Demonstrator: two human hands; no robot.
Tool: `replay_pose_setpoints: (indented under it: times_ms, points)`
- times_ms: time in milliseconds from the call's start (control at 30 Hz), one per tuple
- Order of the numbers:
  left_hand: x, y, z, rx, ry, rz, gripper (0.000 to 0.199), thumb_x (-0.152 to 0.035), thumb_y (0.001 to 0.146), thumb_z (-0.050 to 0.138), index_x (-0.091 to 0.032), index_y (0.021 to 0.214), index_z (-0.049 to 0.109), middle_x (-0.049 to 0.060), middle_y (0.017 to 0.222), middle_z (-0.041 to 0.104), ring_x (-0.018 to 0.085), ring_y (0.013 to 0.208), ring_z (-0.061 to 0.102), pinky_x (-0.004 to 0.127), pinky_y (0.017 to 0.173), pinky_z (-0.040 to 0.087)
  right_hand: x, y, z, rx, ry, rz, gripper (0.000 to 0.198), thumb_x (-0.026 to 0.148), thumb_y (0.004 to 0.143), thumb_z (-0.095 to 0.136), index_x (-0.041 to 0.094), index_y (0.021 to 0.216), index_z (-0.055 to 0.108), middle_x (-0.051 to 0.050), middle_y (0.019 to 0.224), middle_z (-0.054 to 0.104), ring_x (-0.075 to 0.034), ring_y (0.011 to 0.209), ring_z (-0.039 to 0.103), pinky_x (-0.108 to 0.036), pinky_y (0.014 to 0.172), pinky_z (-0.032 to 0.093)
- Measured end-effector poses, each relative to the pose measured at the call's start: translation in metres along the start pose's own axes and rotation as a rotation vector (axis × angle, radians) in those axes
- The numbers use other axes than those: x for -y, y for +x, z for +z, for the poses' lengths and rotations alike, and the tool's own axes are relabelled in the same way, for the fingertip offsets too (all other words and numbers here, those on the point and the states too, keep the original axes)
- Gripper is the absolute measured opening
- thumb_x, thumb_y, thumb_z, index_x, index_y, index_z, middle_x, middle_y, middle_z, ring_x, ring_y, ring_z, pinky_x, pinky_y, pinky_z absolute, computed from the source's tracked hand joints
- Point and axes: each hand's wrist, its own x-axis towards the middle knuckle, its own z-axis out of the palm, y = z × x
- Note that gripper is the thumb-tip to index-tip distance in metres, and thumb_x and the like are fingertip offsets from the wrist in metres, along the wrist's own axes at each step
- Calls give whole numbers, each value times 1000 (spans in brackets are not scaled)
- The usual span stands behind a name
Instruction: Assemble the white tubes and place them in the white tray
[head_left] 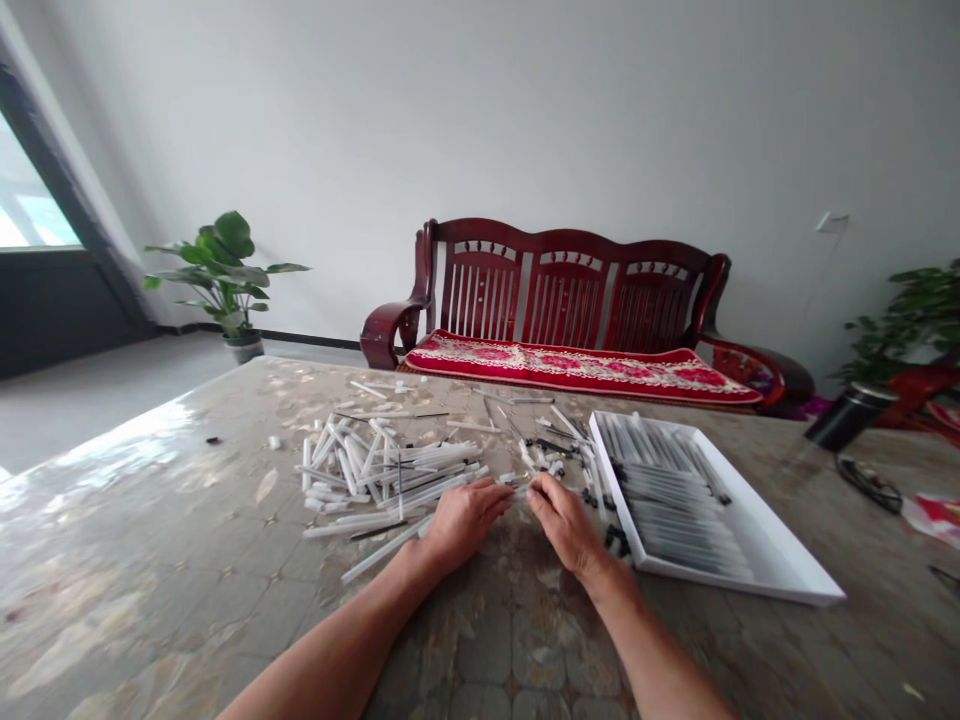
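My left hand (466, 518) is closed with its fingertips pinching a thin whitish tube (519, 489). The tube's other end runs to the fingertips of my right hand (564, 522), which is also closed in a pinch. Fingers cover most of this tube. Beside my left hand lies a loose heap of white plastic tubes (360, 460), with a few thin dark rods among them. Small black caps (616, 541) and short white pieces lie scattered just beyond and to the right of my right hand.
A shallow white box (780, 545) at the right holds rows of translucent tubes with dark ends. Farther right are a black cylinder (851, 415) and a coiled black cable (870, 485). Behind the patterned table (225, 620) stands a red wooden bench (566, 290).
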Motion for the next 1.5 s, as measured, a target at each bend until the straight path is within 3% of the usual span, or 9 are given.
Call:
replay_pose_setpoints:
  times_ms: [200, 433, 600, 700, 833, 933, 1033, 1233, 1500]
  points:
    - [-6, -5, 0, 25, 31, 49, 26, -27, 95, 52, -26, 109, 73, 3, 91, 74, 18, 80, 70, 22, 70, 49, 1, 1, -1, -11, -228, 27, 39, 44, 96, 35, 23, 68, 51, 2, 57, 53, -15, 57, 51, -26, 56, 30]
    - [-11, -5, -1, 8, 195, 223, 23, -24, 96, 49, -24, 104, 72, 5, 83, 71, 20, 78, 67, 25, 68, 47, -4, 3, 7, -84, -378, 114, 49, 45, 97, 36, 24, 60, 58, -4, 55, 62, -19, 54, 58, -30, 55, 32]
    - [-11, -6, -1, -9, 267, 262, 21, -21, 96, 50, -22, 105, 69, 5, 83, 70, 22, 78, 65, 28, 70, 45, -4, 5, 10, -112, -307, 183, 56, 52, 96, 37, 25, 51, 55, -5, 50, 61, -18, 52, 58, -29, 51, 33]
    - [-8, -7, 2, -53, 222, 232, 18, -21, 95, 52, -23, 103, 68, 5, 83, 70, 22, 80, 65, 29, 73, 46, -7, 5, 12, -93, -118, 245, 59, 60, 95, 35, 25, 52, 54, -4, 48, 59, -17, 48, 57, -27, 47, 36]
    - [-3, -4, 7, -272, -109, -37, 16, -25, 94, 50, -24, 98, 66, 5, 88, 73, 21, 84, 68, 30, 76, 47, -12, 9, 11, -133, 94, 282, 48, 55, 96, 33, 24, 73, 62, -3, 64, 68, -17, 47, 60, -27, 48, 44]
    - [-2, 0, 5, -477, -548, -242, 18, -31, 97, 44, -23, 95, 59, 4, 86, 75, 19, 82, 69, 30, 77, 49, -13, 17, 5, -213, -76, 196, 20, 34, 90, 48, 23, 91, 65, -4, 85, 74, -20, 69, 69, -30, 65, 51]
    - [-4, 4, 1, -597, -890, -308, 22, -40, 95, 44, -22, 90, 55, 4, 84, 76, 18, 81, 68, 30, 77, 50, -8, 31, -2, -182, -271, 143, 22, 17, 86, 52, 22, 102, 66, -5, 102, 75, -22, 97, 70, -30, 83, 50]
    - [-10, 9, 4, -594, -1256, -442, 37, -55, 77, 66, -18, 82, 62, 4, 86, 74, 14, 69, 63, 26, 66, 48, 10, 61, 0, 4, -694, 216, 18, 19, 93, 53, 22, 106, 65, -9, 113, 71, -20, 105, 67, -27, 83, 46]
    - [-3, 10, 4, -640, -1667, -543, 50, -44, 48, 92, -16, 80, 66, -2, 74, 68, 10, 67, 64, 24, 69, 54, 8, 79, 11, 19, -710, 270, 24, 2, 83, 53, 18, 95, 67, -14, 103, 71, -24, 97, 69, -33, 81, 47]
